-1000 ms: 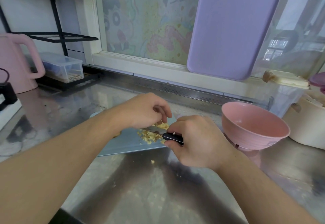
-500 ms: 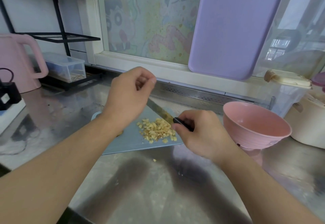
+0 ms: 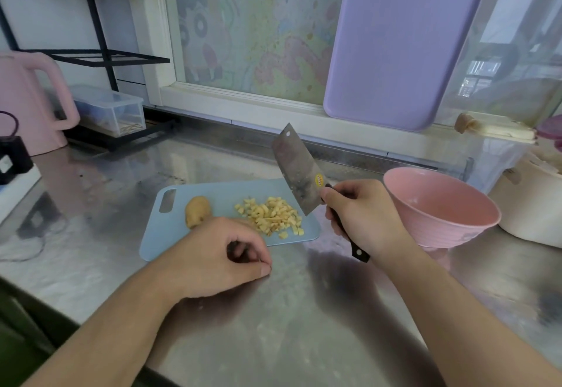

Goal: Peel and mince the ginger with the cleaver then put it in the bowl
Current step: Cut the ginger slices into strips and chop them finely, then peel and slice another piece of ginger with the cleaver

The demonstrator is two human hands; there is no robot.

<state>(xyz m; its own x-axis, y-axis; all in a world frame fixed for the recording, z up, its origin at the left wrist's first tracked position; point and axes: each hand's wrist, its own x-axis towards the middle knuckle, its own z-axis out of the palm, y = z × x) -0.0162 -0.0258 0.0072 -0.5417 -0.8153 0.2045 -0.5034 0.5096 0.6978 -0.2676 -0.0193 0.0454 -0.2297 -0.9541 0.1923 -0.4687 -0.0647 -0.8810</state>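
A pile of minced ginger (image 3: 270, 213) lies on the right half of the light blue cutting board (image 3: 170, 234). An unpeeled ginger knob (image 3: 197, 212) sits on the board's left half. My right hand (image 3: 362, 219) grips the black handle of the cleaver (image 3: 299, 174), whose blade is lifted and tilts up and left over the board's right end. My left hand (image 3: 225, 253) rests on the steel counter at the board's near edge, fingers curled with the thumb against the fingertips; nothing shows in it. The pink bowl (image 3: 441, 234) stands empty right of the board.
A pink kettle (image 3: 27, 104), a clear lidded box (image 3: 112, 110) and a black rack (image 3: 100, 58) stand at the back left. A purple board (image 3: 401, 43) leans on the window. A white pot (image 3: 532, 204) sits behind the bowl at the right.
The cleaver has come up off the ginger pile, with its blade now raised. My left hand has dropped from above the blade to the counter in front of the board.
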